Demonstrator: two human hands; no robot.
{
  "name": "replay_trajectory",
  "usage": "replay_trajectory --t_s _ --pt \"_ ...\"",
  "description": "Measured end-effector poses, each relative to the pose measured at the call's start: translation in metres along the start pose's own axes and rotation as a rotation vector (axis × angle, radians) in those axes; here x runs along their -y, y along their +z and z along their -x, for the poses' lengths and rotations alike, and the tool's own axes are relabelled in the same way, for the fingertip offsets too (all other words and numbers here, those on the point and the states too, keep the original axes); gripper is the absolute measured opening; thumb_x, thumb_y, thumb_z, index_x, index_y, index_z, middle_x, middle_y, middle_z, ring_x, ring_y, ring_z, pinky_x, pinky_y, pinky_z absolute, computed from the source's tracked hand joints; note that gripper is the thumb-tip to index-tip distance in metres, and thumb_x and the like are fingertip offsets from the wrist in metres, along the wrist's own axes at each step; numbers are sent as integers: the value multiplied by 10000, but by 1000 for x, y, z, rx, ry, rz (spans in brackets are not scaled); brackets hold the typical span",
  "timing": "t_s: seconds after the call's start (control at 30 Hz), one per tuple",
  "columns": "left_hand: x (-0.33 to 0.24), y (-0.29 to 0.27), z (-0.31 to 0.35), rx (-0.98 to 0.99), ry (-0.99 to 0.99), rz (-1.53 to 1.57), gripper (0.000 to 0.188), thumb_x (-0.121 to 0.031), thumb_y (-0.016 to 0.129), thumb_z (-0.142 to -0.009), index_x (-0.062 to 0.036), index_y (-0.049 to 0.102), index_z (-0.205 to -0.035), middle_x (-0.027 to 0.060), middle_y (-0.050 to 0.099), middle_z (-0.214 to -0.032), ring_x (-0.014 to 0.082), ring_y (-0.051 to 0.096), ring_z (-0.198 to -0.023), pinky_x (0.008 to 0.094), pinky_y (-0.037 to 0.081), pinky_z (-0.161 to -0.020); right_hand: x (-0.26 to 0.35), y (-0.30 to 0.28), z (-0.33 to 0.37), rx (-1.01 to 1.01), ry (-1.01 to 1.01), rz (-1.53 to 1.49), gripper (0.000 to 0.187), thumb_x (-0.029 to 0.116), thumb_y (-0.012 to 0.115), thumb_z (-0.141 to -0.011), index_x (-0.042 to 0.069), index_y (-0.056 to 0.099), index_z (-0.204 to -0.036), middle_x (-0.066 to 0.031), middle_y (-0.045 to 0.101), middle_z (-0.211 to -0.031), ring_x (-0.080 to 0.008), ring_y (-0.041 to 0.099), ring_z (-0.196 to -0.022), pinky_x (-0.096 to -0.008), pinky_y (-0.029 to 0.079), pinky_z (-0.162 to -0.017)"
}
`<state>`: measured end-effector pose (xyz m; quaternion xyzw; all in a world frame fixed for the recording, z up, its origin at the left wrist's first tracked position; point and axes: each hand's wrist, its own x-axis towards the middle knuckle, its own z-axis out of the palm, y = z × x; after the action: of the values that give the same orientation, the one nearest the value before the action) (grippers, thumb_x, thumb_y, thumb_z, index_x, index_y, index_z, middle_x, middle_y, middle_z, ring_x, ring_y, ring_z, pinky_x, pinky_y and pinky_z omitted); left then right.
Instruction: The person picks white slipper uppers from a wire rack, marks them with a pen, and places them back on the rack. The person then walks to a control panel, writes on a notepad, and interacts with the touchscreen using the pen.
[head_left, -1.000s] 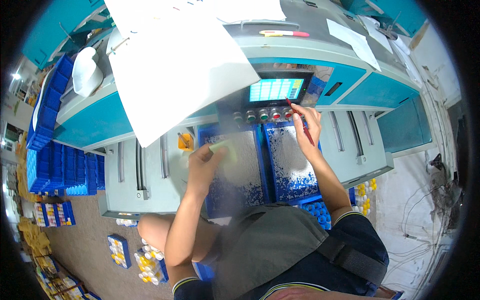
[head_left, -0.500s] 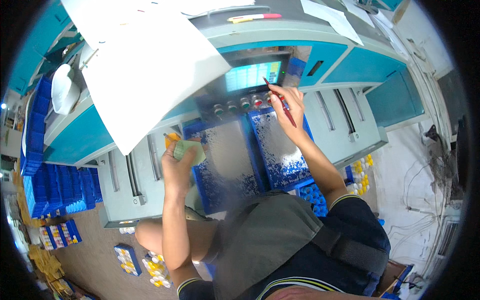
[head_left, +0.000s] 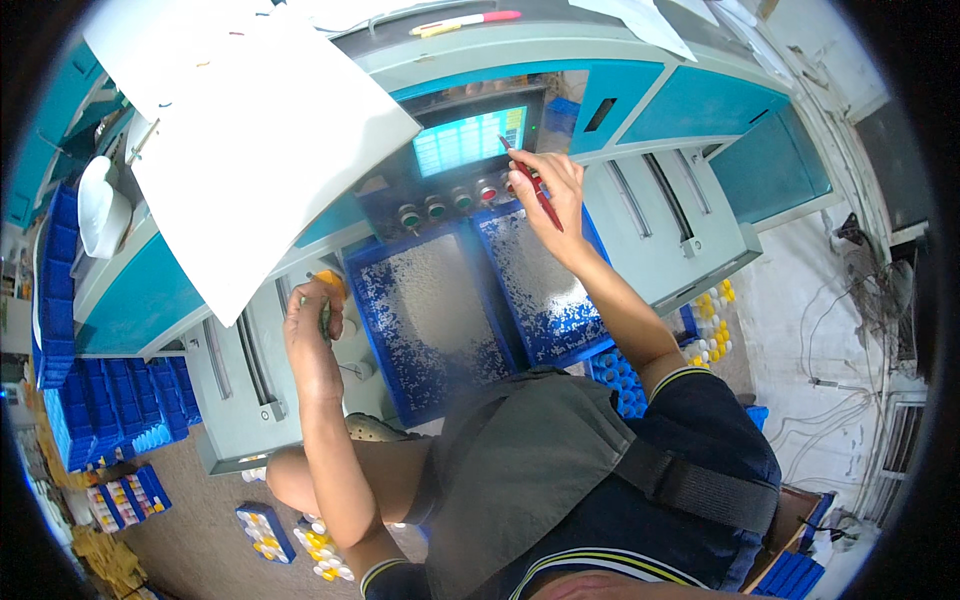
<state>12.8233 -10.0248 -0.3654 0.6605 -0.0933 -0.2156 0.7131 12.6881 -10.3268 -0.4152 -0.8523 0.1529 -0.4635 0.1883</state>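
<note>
My right hand (head_left: 556,200) is closed around a slim dark red pen (head_left: 545,203). The pen's tip points up at the lit touch screen (head_left: 460,148) and reaches its right part; whether it touches the glass I cannot tell. Lower left, my left hand (head_left: 312,340) curls round a pale green paper slip (head_left: 325,316), now seen nearly edge-on and mostly hidden by the fingers. A yellow-orange object (head_left: 328,284) shows just behind that hand. Under the screen runs a row of round push buttons (head_left: 435,207), some green and some red; my right hand partly covers its right end.
Two blue trays (head_left: 378,300) with a speckled whitish surface lie below the buttons. A large white sheet (head_left: 250,150) hangs over the machine's left. Blue bins (head_left: 110,400) stack at far left. Trays of yellow and white caps (head_left: 265,535) stand on the floor.
The view has shifted, so the machine sits further left. My left hand has turned, tilting the green slip from face-on to edge-on. My right hand still holds the pen at the screen.
</note>
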Motion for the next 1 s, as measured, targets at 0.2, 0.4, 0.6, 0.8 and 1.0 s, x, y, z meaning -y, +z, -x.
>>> replay_trajectory --t_s 0.2,0.4,0.6,0.8,1.0 --pt "-1 -3 0 -53 2 21 444 -426 496 -1039 -151 492 -690 -48 407 -604 46 283 -531 231 202 -497 3 1 -4 0 -36 -14 249 168 695 -891 95 702 -1129 -30 711 -968 -201 600 -955 -354 355 -912" --pt "-2 -3 -1 -118 -5 56 504 -423 507 -1039 -172 420 -611 -66 343 -536 49 238 -486 245 164 -468 7 6 -6 6 -69 -26 244 157 725 -859 99 707 -1095 -42 694 -927 -220 609 -920 -356 362 -875" --pt "0 -4 -4 -114 -47 70 502 -403 506 -1044 -196 419 -595 -77 329 -518 46 233 -477 252 158 -457 11 8 -8 15 -56 -53 241 174 707 -875 94 702 -1103 -44 697 -924 -225 609 -939 -360 369 -905" --pt "-3 -4 -3 -91 -52 67 510 -414 496 -1046 -195 414 -593 -77 320 -505 52 226 -472 248 174 -469 16 7 -9 43 -44 -45 234 173 695 -891 103 703 -1114 -21 700 -925 -204 609 -933 -351 365 -899" --pt "-3 -5 -3 -104 -57 62 508 -412 499 -1046 -194 417 -594 -71 336 -503 52 234 -473 247 178 -468 17 7 -10 35 -51 -41 225 157 696 -889 100 702 -1106 -15 699 -928 -199 607 -928 -344 364 -889"
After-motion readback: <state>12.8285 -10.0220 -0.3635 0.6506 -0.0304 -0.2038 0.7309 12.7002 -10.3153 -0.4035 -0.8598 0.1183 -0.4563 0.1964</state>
